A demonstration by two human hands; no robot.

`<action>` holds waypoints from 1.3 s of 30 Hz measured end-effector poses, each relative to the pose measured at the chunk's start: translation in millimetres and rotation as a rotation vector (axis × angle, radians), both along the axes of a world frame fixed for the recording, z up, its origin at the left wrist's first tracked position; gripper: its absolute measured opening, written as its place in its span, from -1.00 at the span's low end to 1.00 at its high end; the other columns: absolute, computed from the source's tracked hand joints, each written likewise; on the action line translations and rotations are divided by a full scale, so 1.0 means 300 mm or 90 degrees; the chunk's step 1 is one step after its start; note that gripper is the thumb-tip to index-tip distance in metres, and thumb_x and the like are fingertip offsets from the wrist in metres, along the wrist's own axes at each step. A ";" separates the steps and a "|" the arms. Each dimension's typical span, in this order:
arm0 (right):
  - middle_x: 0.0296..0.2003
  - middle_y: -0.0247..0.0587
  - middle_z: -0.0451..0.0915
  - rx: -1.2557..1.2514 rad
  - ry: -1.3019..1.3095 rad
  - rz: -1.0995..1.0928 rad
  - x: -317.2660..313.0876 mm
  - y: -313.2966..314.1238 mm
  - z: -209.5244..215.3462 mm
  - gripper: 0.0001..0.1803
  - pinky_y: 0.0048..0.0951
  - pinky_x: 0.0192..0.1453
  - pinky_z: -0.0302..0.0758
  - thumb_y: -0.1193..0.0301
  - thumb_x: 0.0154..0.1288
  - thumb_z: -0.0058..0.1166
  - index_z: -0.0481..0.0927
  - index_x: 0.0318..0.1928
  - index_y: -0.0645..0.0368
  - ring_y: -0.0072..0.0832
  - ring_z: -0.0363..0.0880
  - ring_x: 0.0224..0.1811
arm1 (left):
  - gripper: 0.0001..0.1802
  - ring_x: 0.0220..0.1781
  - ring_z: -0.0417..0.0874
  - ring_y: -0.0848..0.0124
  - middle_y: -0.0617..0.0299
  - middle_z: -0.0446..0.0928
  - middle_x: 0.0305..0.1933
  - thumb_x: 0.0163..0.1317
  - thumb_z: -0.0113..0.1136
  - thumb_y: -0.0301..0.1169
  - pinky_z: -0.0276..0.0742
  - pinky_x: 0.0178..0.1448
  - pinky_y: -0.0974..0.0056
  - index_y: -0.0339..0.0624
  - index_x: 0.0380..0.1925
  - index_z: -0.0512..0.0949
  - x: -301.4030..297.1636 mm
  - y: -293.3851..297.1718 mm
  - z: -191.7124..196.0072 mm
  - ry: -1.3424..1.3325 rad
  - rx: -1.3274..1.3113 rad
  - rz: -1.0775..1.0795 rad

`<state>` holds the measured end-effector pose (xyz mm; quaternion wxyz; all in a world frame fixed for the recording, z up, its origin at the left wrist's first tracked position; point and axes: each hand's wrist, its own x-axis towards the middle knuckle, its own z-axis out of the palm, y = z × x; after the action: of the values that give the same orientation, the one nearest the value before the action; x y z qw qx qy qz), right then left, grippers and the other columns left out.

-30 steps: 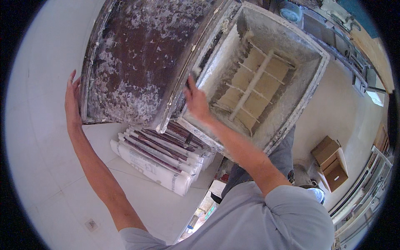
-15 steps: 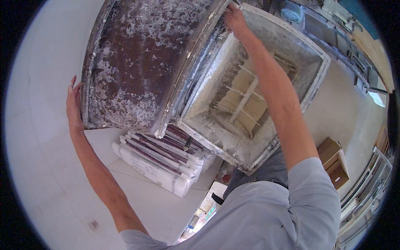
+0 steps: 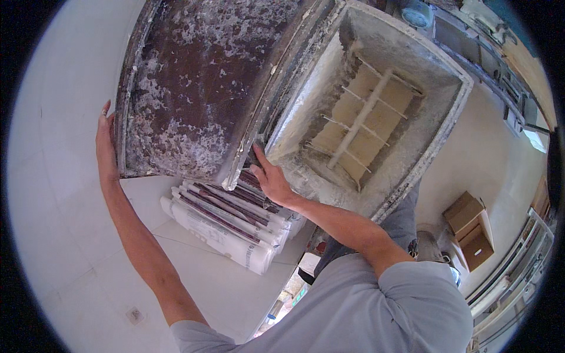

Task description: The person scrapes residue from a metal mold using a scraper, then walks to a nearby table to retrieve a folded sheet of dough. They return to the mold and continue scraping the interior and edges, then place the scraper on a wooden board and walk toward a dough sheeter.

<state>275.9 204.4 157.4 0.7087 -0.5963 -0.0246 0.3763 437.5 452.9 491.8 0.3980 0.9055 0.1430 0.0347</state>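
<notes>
Along the left edge of the crusted brown lid, my left fingers lay wide and extended. Right beside that lid sat the powdery trough; between them my right fingers bent, and whether they gripped anything I couldn't tell. Folded white bags lay below, near white tiling; an open cardboard box stood on the pale floor.

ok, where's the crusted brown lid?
Head view, upper left: the lid is just left of the open trough, with the left hand at its left edge.
</notes>
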 end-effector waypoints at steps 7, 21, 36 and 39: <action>0.32 0.20 0.59 -0.097 -0.156 -0.363 0.509 -0.159 -0.058 -0.30 -0.29 0.31 0.52 0.18 0.65 -0.04 0.12 0.64 0.10 -0.21 0.67 0.23 | -0.16 0.47 0.47 0.19 -0.15 0.35 0.53 0.60 -0.21 0.26 0.33 0.56 0.16 -0.10 0.62 0.21 0.003 -0.010 -0.005 -0.007 0.027 0.012; -0.25 0.46 0.65 -0.140 -0.229 -0.183 0.350 -0.075 0.046 -0.33 0.33 -0.05 0.58 0.33 0.55 -0.01 0.19 0.59 0.03 0.37 0.67 -0.18 | -0.21 0.40 0.52 0.24 -0.10 0.41 0.48 0.63 -0.20 0.18 0.38 0.51 0.17 -0.09 0.63 0.18 0.017 0.005 -0.004 0.010 0.016 0.032; -0.31 0.39 0.66 -0.212 -0.294 -0.236 0.529 -0.193 0.089 -0.70 0.32 -0.06 0.56 0.38 0.43 0.07 0.51 0.06 0.27 0.34 0.67 -0.18 | -0.26 0.41 0.52 0.24 -0.03 0.42 0.46 0.64 -0.17 0.07 0.41 0.50 0.16 -0.11 0.64 0.14 0.002 -0.001 -0.002 0.001 -0.081 0.027; -0.25 0.41 0.68 -0.244 -0.359 -0.299 0.685 -0.218 0.005 -0.64 0.32 -0.02 0.60 0.36 0.41 0.08 0.49 0.14 0.24 0.37 0.68 -0.14 | -0.23 0.43 0.50 0.22 -0.04 0.41 0.46 0.63 -0.14 0.12 0.40 0.51 0.15 -0.09 0.63 0.15 0.001 0.007 0.001 -0.004 -0.088 0.015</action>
<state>481.5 139.0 158.8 0.6170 -0.7865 -0.0105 0.0237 437.7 454.9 492.1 0.4598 0.8739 0.1543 0.0325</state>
